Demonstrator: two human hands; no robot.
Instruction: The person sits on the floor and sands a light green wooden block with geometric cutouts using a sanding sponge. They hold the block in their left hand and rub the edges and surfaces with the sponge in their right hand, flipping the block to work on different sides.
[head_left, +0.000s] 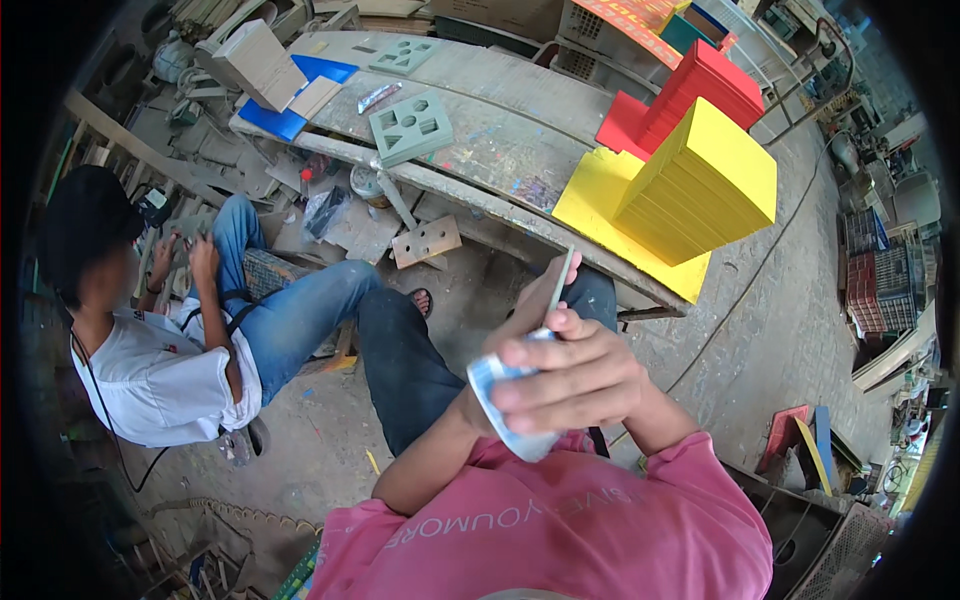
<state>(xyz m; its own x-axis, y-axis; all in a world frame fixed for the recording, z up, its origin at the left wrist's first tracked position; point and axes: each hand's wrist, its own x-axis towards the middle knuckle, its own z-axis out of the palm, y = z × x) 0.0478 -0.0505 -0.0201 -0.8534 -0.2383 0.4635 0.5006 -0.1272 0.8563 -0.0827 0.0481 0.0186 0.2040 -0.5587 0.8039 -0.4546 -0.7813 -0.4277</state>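
Right hand (565, 385) curled tight around blue-white sanding pad (500, 400), pressed on thin grey board (545, 295) (left hand hidden behind, grip unclear).

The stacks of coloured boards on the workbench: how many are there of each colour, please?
Yellow stack: 1
Red stack: 1
Total: 2 stacks. Each stands on a flat sheet of its own colour, at the right end of the workbench.
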